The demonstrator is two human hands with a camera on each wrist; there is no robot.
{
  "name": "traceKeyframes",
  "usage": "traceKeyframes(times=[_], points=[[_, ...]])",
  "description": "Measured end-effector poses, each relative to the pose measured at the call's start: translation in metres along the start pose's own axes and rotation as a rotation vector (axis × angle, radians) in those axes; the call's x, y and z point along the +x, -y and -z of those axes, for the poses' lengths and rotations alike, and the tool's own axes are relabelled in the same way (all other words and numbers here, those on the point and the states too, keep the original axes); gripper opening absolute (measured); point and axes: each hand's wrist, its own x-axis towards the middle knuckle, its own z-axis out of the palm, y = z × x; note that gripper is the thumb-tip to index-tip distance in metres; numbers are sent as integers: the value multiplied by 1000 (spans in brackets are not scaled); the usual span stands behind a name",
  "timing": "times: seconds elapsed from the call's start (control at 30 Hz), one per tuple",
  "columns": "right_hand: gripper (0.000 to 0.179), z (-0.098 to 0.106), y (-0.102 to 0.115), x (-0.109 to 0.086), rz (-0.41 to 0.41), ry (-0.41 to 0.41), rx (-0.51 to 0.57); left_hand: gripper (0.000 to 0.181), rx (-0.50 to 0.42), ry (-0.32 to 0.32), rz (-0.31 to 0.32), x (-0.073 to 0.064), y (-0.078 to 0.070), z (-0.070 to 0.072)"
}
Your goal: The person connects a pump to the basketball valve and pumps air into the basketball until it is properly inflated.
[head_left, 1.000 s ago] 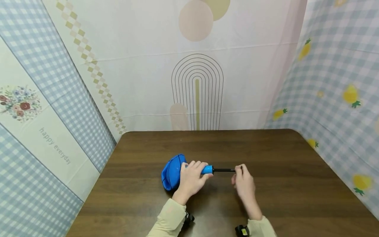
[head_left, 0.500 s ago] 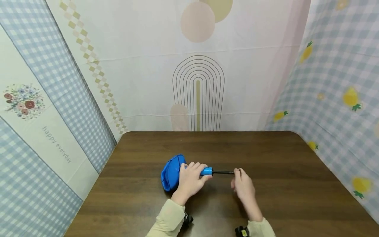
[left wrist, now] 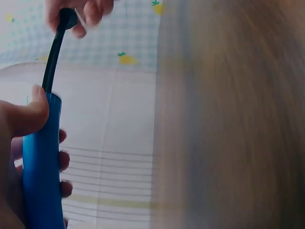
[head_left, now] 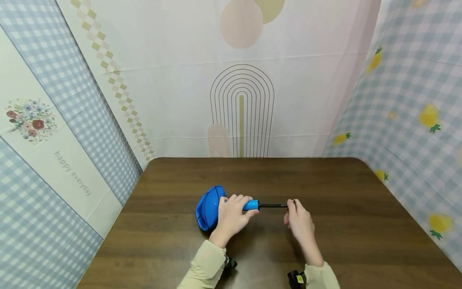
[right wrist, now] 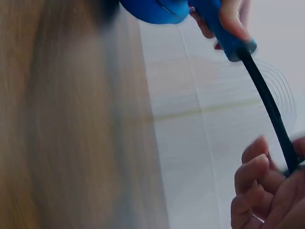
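A blue ball (head_left: 209, 208) with black seam lines, its left side dented in, sits at the table's middle left. My left hand (head_left: 231, 216) grips the blue barrel of a hand pump (head_left: 251, 205) beside the ball; that hand hides where pump and ball meet. A thin black rod (head_left: 273, 205) extends rightward from the barrel. At its far end my right hand (head_left: 300, 221) holds the pump's black handle. In the left wrist view, the thumb lies along the barrel (left wrist: 43, 176) near its mouth. The right wrist view shows curled fingers by the rod's end, the handle mostly covered.
Beneath both hands is a dark brown wooden table (head_left: 162, 249). A white patterned cloth (head_left: 173, 100) hangs behind it, with checked cloths at left and right. Each wrist wears a black camera, such as the one on the right wrist (head_left: 296, 279).
My right hand moves slightly in toward the barrel, then slightly back out, and the exposed rod changes length a little. The left hand and ball stay about where they are.
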Motion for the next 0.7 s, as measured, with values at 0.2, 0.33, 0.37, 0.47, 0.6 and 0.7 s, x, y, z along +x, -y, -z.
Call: traceKeyframes(times=[0.2, 0.33, 0.37, 0.47, 0.6, 0.7], points=[[39, -28, 8, -5, 37, 124, 162, 37, -12, 6, -47, -2, -10, -8], [41, -19, 9, -4, 53, 59, 82, 37, -36, -69, -85, 3, -10, -5], [41, -14, 9, -3, 48, 20, 61, 38, -46, -95, -85, 5, -9, -3], [41, 1, 11, 1, 27, -92, 113, 39, -84, -152, -78, 12, -6, 3], [35, -1, 24, 2, 48, -75, 276, 38, -101, -188, -92, 20, -6, 7], [32, -11, 36, 1, 98, 17, 315, 37, -104, -210, -125, 23, -7, 8]])
